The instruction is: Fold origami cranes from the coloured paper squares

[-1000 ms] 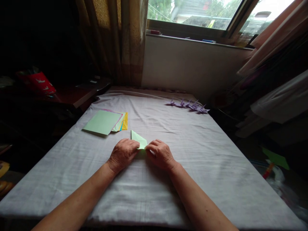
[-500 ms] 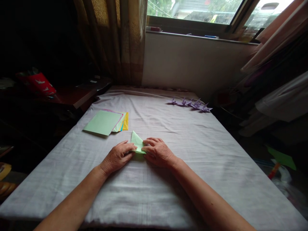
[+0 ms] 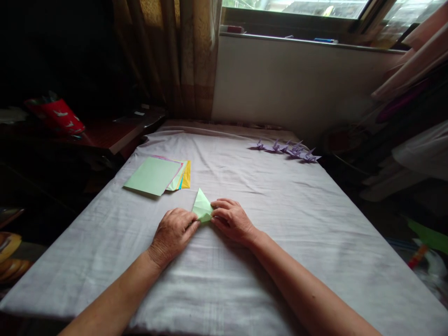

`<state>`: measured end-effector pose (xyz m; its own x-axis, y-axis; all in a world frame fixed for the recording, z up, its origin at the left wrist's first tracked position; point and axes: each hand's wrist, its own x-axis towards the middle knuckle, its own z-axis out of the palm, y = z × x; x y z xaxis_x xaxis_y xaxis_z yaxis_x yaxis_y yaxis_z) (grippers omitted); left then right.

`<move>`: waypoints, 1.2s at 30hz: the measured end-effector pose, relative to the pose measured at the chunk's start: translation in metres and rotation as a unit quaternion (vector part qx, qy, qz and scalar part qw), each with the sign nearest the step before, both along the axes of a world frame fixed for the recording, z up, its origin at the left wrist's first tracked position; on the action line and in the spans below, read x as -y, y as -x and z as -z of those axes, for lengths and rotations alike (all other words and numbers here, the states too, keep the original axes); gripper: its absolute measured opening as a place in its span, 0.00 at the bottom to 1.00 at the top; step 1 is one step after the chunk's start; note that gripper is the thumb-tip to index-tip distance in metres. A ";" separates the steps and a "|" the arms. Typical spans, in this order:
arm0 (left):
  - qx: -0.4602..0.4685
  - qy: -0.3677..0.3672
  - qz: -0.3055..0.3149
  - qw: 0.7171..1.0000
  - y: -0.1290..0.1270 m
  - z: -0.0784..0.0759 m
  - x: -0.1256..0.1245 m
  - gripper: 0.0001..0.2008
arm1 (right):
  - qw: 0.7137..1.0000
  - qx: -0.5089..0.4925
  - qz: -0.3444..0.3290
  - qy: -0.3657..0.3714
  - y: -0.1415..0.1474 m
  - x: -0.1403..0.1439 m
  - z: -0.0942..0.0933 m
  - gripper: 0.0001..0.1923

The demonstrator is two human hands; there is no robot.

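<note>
A small folded piece of light green paper (image 3: 202, 206) lies on the cloth-covered table between my hands, its pointed end aimed away from me. My left hand (image 3: 175, 231) grips its lower left edge, thumb and fingers closed on it. On the other side, my right hand (image 3: 231, 219) has its fingertips closed at the paper's right edge. My fingers hide parts of both side edges.
Beyond my left hand rests a stack of coloured paper sheets (image 3: 152, 176), light green on top. Several purple paper cranes (image 3: 296, 150) stand at the far right of the white tablecloth (image 3: 224, 280). A red container (image 3: 58, 116) is on the dark side desk (image 3: 112, 137).
The green paper's lower edge has turned and its folded flap looks smaller. My left fingers have curled in more at its lower left. The whole view has shifted slightly.
</note>
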<state>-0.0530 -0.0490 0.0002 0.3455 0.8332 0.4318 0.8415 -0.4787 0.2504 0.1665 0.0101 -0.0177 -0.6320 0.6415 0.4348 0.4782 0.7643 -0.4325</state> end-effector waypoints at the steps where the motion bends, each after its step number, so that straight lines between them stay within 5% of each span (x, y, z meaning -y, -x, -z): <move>1: 0.006 0.005 -0.010 1.000 0.000 0.000 0.000 0.07 | 1.000 -0.010 0.003 0.010 0.000 -0.001 0.001 0.04; 8: 0.017 -0.003 -0.067 0.998 -0.002 0.005 0.001 0.15 | 0.997 -0.004 0.044 0.063 0.007 -0.010 -0.001 0.07; 22: -0.062 -0.044 0.032 0.997 -0.014 -0.001 0.010 0.15 | 0.991 0.041 0.118 0.047 0.020 -0.002 -0.007 0.10; 36: -0.071 -0.017 0.037 0.997 -0.013 0.007 0.012 0.18 | 0.993 0.003 0.107 0.053 0.017 0.000 -0.005 0.07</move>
